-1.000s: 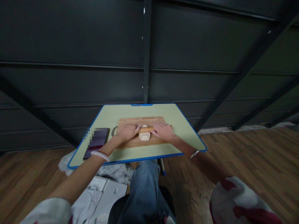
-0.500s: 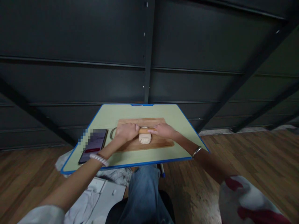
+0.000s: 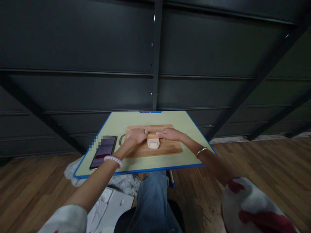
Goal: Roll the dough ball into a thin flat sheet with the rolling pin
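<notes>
A wooden rolling pin (image 3: 152,136) lies across the far part of a pale lump of dough (image 3: 153,144). My left hand (image 3: 138,135) is closed around the pin's left end, and my right hand (image 3: 170,133) grips its right end. Beneath them is a wooden cutting board (image 3: 168,149), with a metal ring handle (image 3: 121,139) at its left side. The dough's near side shows folds; its far edge is hidden by the pin.
The board rests on a small pale-green table (image 3: 145,163) with a blue rim. A phone (image 3: 104,152) lies at its left. Dark metal panelling (image 3: 109,94) stands right behind the table. White cloth and a white box (image 3: 116,207) are on the floor below left.
The rolling pin has shifted slightly away from me over the dough, with both hands still on it. The whole view has moved a little, so the table appears lower and further right.
</notes>
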A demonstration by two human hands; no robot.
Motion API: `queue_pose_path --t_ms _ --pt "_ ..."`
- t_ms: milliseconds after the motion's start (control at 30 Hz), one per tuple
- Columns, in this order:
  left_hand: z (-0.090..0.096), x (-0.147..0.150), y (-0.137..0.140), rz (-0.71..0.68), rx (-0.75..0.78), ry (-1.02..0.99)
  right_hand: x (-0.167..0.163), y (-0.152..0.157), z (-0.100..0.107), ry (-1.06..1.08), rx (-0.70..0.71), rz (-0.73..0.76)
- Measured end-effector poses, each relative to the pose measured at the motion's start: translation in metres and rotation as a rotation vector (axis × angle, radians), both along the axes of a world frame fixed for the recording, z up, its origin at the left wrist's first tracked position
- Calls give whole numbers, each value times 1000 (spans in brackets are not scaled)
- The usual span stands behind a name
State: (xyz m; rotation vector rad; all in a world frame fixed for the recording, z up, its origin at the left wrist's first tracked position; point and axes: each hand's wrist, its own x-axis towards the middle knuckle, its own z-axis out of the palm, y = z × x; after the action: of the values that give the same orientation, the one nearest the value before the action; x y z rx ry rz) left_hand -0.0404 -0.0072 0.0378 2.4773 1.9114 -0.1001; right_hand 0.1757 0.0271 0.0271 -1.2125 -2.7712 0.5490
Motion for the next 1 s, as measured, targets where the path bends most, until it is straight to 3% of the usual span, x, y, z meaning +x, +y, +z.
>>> queue_pose_path --t_ms 67,133,267,367,567,767,1000 --pt "3 5 -13 57 37 22 0 -9 -3 -58 186 1" --pt "4 8 -28 60 107 49 -1 -21 -6 -130 340 -99" --pt "-3 4 -57 -136 372 107 1 -45 -12 -237 590 -200" --pt "-14 -2 -73 -141 464 127 9 -55 -15 -288 681 -184" --pt "-22 -4 -68 -10 433 64 16 -53 -10 -306 579 -125" --pt "-14 -4 -34 42 209 59 7 -34 -5 -379 412 -202" --pt "-7 -3 -14 94 90 63 8 -4 1 -221 289 -86"
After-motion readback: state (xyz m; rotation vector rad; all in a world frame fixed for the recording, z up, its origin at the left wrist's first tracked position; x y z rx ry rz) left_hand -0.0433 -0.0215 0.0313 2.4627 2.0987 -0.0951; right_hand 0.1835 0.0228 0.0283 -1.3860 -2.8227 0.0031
